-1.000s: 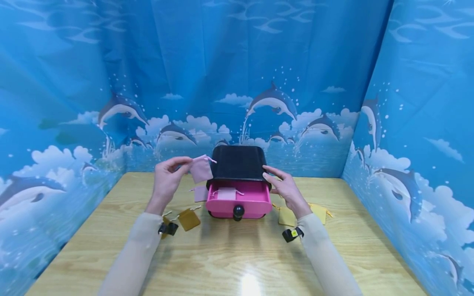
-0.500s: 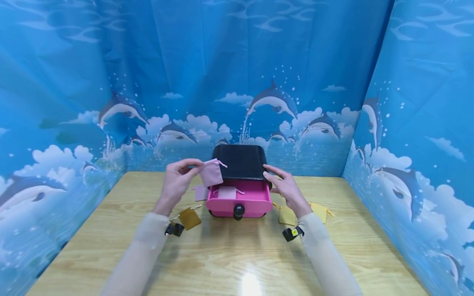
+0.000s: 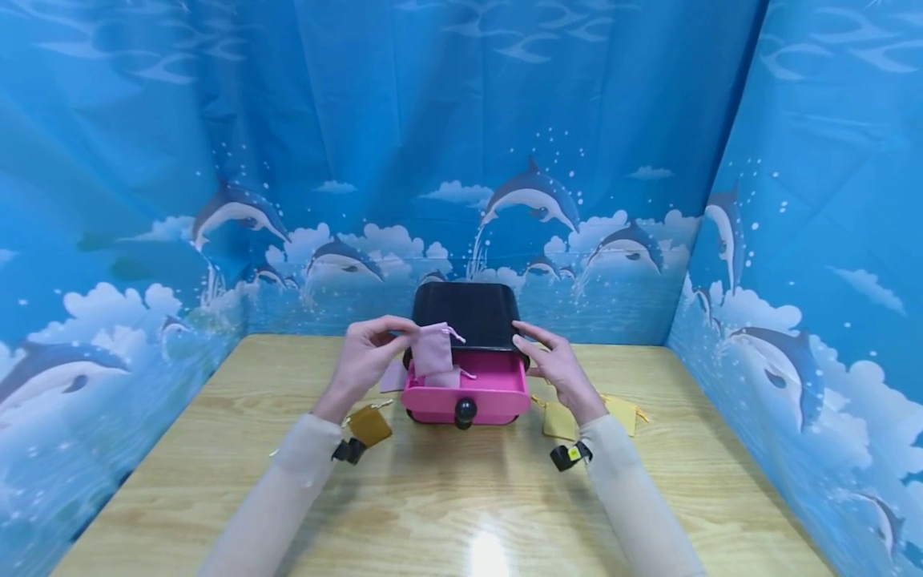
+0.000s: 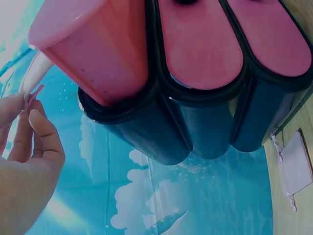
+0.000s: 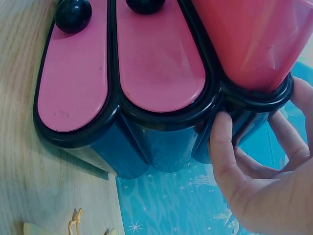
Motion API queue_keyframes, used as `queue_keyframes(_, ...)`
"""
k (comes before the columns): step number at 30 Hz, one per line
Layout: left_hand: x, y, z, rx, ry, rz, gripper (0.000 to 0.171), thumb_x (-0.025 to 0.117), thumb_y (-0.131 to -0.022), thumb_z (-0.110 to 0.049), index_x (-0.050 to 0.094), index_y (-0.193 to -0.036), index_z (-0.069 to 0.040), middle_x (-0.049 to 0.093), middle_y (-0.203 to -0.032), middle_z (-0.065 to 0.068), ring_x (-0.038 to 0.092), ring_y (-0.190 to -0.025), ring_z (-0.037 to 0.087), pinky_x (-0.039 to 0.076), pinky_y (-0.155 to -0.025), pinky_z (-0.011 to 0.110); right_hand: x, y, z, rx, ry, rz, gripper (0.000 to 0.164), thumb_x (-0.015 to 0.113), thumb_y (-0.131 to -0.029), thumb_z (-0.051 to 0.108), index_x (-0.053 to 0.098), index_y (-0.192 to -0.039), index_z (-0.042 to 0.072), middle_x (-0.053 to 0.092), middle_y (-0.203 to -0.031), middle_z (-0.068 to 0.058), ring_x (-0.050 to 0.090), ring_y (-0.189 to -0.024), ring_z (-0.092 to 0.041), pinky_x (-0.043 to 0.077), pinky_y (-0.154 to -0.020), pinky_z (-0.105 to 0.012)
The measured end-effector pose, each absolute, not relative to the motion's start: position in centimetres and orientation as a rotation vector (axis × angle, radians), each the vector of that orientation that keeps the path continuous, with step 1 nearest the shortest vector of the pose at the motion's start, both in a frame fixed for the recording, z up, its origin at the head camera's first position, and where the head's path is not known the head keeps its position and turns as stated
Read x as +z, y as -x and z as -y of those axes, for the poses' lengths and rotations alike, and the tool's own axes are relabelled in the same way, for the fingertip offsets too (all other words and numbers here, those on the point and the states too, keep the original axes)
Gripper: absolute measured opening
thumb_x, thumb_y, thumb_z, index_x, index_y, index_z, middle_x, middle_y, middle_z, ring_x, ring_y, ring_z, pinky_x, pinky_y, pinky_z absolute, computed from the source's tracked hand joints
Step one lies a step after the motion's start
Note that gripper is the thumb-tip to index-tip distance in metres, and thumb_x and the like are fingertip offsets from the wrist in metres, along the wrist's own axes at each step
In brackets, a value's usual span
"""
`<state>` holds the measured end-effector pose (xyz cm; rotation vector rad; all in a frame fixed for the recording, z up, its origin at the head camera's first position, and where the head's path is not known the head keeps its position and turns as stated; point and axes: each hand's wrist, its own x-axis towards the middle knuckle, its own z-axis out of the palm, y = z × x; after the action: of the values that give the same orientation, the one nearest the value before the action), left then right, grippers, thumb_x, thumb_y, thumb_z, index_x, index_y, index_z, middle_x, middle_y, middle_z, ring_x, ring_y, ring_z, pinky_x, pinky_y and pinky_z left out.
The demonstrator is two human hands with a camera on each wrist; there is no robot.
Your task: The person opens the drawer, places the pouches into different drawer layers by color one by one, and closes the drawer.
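seemingly partway: a pale pouch (image 3: pixel 449 379) lies in the drawer (image 3: pixel 427 405), the left hand (image 3: pixel 366 358) pinches a lilac pouch (image 3: pixel 434 351) over the drawer's ten o'clock corner, the right hand (image 3: pixel 557 366) grips the casing (image 3: pixel 472 311) at two, and outer pouches (image 3: pixel 371 426) remain at nine, eight and four.

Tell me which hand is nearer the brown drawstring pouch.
Left. The left hand hovers just beyond the brown drawstring pouch, pinching a pale pink pouch; the right hand is farther right, holding the black drawer cabinet.
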<state>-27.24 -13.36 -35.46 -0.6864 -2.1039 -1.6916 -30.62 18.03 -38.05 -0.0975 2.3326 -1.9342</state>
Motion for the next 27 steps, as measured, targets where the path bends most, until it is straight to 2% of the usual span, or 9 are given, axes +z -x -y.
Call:
queue_keyframes(6, -35.5, 27.4, 12.7, -1.678, 0.714, 2.132, 0.013, 0.071, -0.09, -0.01, 0.075, -0.102, -0.009, 0.073, -0.103, 0.011, 0.066, -0.088, 0.029, 0.055, -0.072, 0.022, -38.3, 30.7, -18.2, -1.928, 0.098, -2.363, 0.051, 0.062, -0.096, 0.042, 0.051, -0.143, 0.029, 0.031, -0.159, -0.002, 0.054, -0.128, -0.03, 0.056, -0.085, -0.034)
queue_keyframes(13, -35.4, 26.9, 11.9, -1.67, 0.714, 2.209, 0.014, 0.068, -0.091, -0.006, 0.075, -0.104, -0.005, 0.073, -0.104, 0.013, 0.066, -0.09, 0.031, 0.056, -0.075, 0.022, -38.3, 30.8, -18.2, -1.927, 0.095, -2.349, 0.051, 0.062, -0.096, 0.04, 0.05, -0.144, 0.028, 0.031, -0.16, -0.002, 0.052, -0.131, -0.031, 0.057, -0.087, -0.036)
queue_keyframes(20, -33.6, 24.7, 10.9, -1.591, 0.776, 2.308, 0.016, 0.068, -0.09, -0.001, 0.073, -0.105, 0.001, 0.073, -0.102, 0.016, 0.065, -0.086, 0.027, 0.055, -0.074, 0.021, -37.0, 29.7, -17.8, -1.901, 0.106, -2.357, 0.05, 0.058, -0.099, 0.033, 0.047, -0.147, 0.022, 0.03, -0.16, -0.007, 0.052, -0.131, -0.033, 0.056, -0.089, -0.037)
queue_keyframes(23, -33.7, 24.9, 10.6, -1.584, 0.762, 2.335, 0.016, 0.068, -0.09, -0.002, 0.074, -0.105, 0.0, 0.073, -0.102, 0.016, 0.066, -0.087, 0.025, 0.056, -0.075, 0.02, -36.4, 29.1, -17.6, -1.893, 0.111, -2.369, 0.05, 0.058, -0.1, 0.033, 0.047, -0.147, 0.021, 0.03, -0.16, -0.009, 0.051, -0.131, -0.034, 0.057, -0.088, -0.035)
queue_keyframes(27, -35.0, 26.3, 10.5, -1.597, 0.721, 2.36, 0.017, 0.069, -0.091, -0.005, 0.075, -0.106, -0.003, 0.073, -0.104, 0.013, 0.068, -0.089, 0.024, 0.057, -0.076, 0.021, -37.6, 30.1, -18.0, -1.911, 0.108, -2.364, 0.051, 0.06, -0.098, 0.038, 0.048, -0.146, 0.025, 0.031, -0.16, -0.006, 0.051, -0.132, -0.032, 0.057, -0.087, -0.036)
